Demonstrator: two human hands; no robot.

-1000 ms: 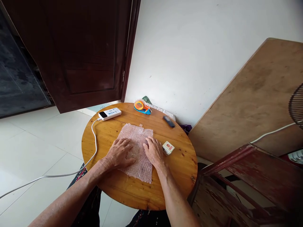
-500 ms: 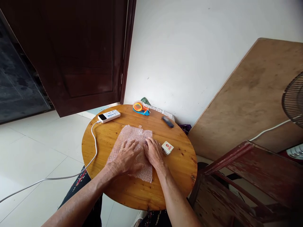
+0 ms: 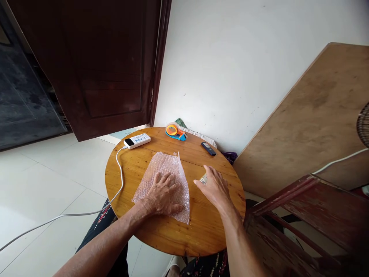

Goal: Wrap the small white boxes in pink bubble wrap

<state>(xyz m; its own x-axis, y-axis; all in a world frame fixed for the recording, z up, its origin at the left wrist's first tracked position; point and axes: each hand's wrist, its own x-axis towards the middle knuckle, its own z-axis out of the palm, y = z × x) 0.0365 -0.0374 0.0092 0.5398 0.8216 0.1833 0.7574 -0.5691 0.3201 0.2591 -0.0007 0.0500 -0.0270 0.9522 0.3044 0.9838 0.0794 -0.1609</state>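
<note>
A sheet of bubble wrap (image 3: 173,165) lies on the round wooden table (image 3: 161,240), its right edge lifted a little. My left hand (image 3: 164,194) rests flat on it with the fingers spread. To the right of the sheet, my right hand (image 3: 215,186) is over a small pale box (image 3: 203,179) with the thumb and fingers apart. Most of that box is hidden under the hand, and I cannot tell whether the fingers touch it.
A tape dispenser (image 3: 175,131) and a dark handheld device (image 3: 208,149) sit toward the table's back. At the left, a white device (image 3: 137,141) trails a white cable (image 3: 121,177) over the edge. A worn red wooden chair (image 3: 302,204) stands at the right.
My right hand has left the bubble wrap and moved right, over the small box. My left hand stays on the sheet, whose right edge now stands up slightly.
</note>
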